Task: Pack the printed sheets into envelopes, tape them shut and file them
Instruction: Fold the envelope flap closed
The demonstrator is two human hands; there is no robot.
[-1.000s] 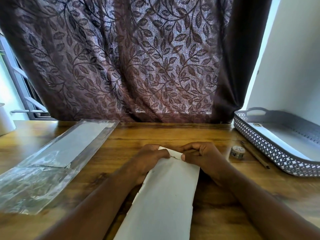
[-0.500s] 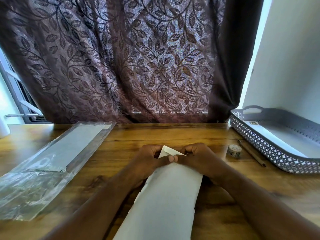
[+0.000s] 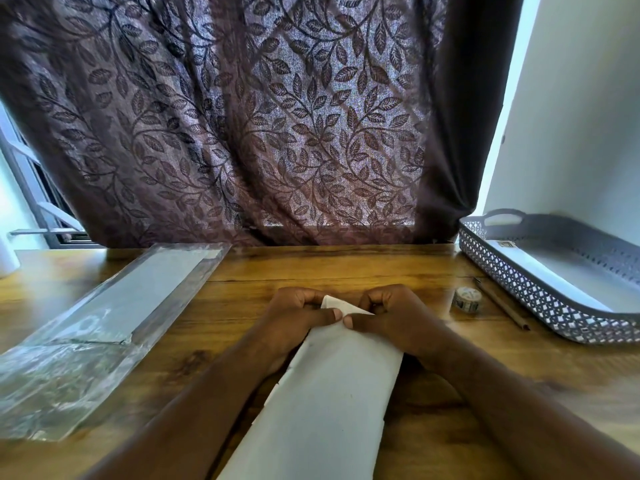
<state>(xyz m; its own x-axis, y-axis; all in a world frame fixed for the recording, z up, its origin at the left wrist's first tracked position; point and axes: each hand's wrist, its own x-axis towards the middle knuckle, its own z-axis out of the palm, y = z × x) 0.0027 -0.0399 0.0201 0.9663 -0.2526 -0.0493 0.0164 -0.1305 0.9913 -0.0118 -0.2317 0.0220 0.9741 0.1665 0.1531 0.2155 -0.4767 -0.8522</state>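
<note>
left grip [image 3: 298, 317] + right grip [image 3: 398, 318] pinch envelope [image 3: 329, 393] flap | tape roll [image 3: 466, 299] nearby

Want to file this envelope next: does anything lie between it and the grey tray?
Yes. A tape roll and a pencil lie on the table between the envelope and the tray; lifting it over them should clear.

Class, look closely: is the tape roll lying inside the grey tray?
No, the tape roll sits on the table beside the tray.
</note>
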